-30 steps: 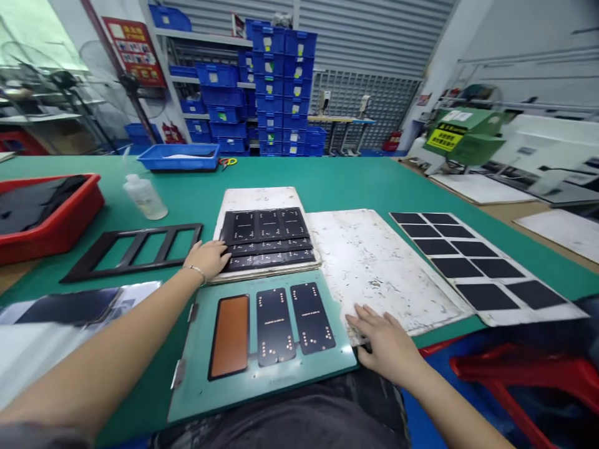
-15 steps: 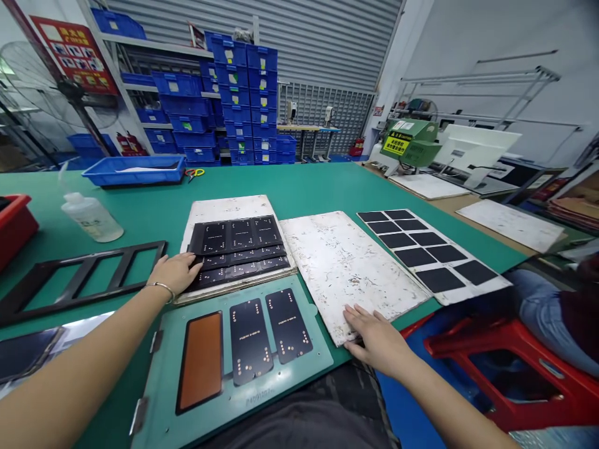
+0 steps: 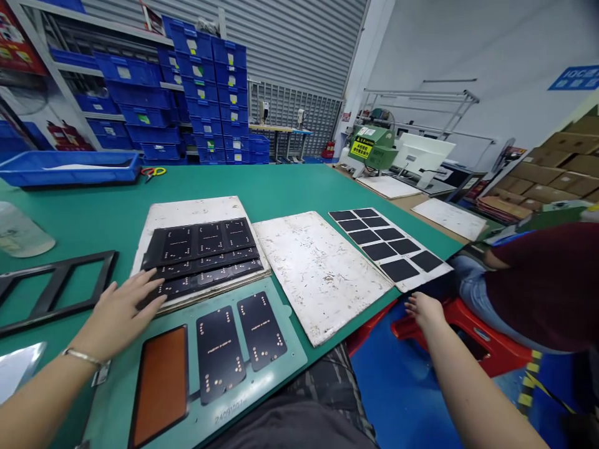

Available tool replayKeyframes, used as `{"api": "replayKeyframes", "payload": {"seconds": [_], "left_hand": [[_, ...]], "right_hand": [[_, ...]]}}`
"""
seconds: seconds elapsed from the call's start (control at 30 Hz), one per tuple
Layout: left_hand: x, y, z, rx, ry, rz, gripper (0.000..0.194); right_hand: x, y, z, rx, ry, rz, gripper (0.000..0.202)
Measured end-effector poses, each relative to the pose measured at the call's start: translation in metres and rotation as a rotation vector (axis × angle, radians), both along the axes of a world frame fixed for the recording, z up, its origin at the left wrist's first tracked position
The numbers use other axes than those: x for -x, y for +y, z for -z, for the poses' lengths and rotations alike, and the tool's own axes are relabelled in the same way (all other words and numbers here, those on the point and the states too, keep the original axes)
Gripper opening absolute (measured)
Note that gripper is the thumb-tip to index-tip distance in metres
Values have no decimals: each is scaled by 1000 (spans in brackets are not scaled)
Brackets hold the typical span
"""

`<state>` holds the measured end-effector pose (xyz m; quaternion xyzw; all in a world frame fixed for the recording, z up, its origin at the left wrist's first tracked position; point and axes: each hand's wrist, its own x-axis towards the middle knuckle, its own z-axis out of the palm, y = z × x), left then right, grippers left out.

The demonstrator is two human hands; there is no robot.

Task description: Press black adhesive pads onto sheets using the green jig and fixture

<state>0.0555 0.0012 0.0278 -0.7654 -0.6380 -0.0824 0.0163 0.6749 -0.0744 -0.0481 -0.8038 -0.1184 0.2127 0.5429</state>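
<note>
Scuffs and brown flecks are covering the pale board (image 3: 322,274), a flat slab with worn edges, at the middle of the green table (image 3: 281,187). Left of it, dark printed sheets (image 3: 206,255) are lying in overlapping rows on a whitish backing board (image 3: 187,212), their rounded panels showing coppery dots. On the near side, a smooth green plate (image 3: 234,399) is carrying two glossy black panels (image 3: 219,355) and a brown-orange rectangle (image 3: 161,380) with a dark rim. To the right, a white sheet (image 3: 421,277) is bearing two columns of matte black rectangles. A black slotted frame (image 3: 51,290) is lying at the left.

Compared with the earlier frame, the right hand (image 3: 425,310) is no longer resting on the pale board's near edge; it is reaching out to the right. The view is turning rightward, bringing more of a seated person (image 3: 552,287) into sight.

The left hand (image 3: 124,312) is staying open and flat, fingers spreading, their tips touching the left edge of the printed sheets without closing on them. The right hand is hanging open, fingers slightly bending, just beside the white sheet's near corner; contact there is hard to tell.
</note>
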Motion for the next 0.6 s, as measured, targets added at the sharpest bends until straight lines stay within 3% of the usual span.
{"api": "replayKeyframes", "payload": {"seconds": [0.13, 0.33, 0.5, 0.6], "left_hand": [[4, -32, 19, -14, -164, 49, 65], [27, -79, 67, -27, -311, 108, 51], [31, -108, 73, -70, -338, 118, 59], [31, -115, 74, -70, -334, 97, 59]], "right_hand": [[-21, 8, 1, 12, 285, 54, 29], [-37, 25, -8, -79, 421, 133, 33], [-37, 42, -25, -161, 435, 91, 30], [-22, 55, -35, -194, 442, 33, 17]]}}
